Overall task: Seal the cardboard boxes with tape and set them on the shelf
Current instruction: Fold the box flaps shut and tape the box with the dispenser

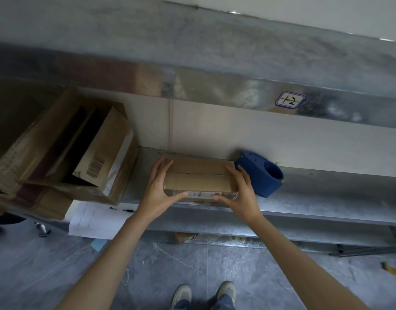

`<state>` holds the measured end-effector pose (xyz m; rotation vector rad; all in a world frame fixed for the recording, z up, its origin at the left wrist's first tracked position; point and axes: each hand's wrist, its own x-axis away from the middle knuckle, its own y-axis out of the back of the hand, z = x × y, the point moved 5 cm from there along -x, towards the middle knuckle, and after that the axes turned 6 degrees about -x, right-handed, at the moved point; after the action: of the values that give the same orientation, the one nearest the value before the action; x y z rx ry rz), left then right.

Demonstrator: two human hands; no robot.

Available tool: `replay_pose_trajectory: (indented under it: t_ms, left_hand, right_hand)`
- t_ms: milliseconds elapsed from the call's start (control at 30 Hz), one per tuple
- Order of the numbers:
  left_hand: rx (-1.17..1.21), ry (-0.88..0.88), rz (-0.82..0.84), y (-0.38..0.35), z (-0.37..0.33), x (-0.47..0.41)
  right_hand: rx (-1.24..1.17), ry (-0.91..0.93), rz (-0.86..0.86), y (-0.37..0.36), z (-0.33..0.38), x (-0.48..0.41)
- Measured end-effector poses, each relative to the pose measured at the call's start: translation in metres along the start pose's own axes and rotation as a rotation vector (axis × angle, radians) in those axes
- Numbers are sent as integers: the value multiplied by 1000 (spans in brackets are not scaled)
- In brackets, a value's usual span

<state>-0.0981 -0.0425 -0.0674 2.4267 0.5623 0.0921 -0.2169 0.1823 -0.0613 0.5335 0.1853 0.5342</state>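
A small, flat cardboard box (198, 175) lies on a galvanised metal shelf (315, 198), its top flaps meeting in a straight seam along its length and a white printed label on its near face, the print too small to read. A person's left hand (158, 191) lies against the box's left end and the right hand (239, 193) against its right end. The fingers of both are straight along the sides and the thumbs are spread along the near edge, so both hands are open and pressed flat to the cardboard. Just beside the box on the right sits a matte blue moulded part (257, 175) with a round bore and small holes in its top. To the left, a large, worn brown carton (92, 157) lies open on its side, and a box inside it shows a black barcode (95, 167). On the upper shelf's mottled steel edge, a white sticker (290, 99) with a blue border reads "1-2" in black marker. A sheet of white paper (96, 220) hangs over the shelf edge below the carton, with a pen (127, 210) on it. Below, two pale shoes (181, 294) stand on a grey stone-patterned floor (58, 265).
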Motion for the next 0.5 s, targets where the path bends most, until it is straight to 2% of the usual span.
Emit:
replay_pose_trajectory:
  t_ms: [200,400,500]
  left_hand:
    - [-110,-17,34,25,9,12]
    - [-444,-102,4,37,9,23]
    - [-533,-95,-1,38,7,24]
  right_hand:
    - [-70,-42,16,-6,-8,12]
    - [-3,8,4,-10,-3,7]
    - [9,26,-29,-8,-2,5]
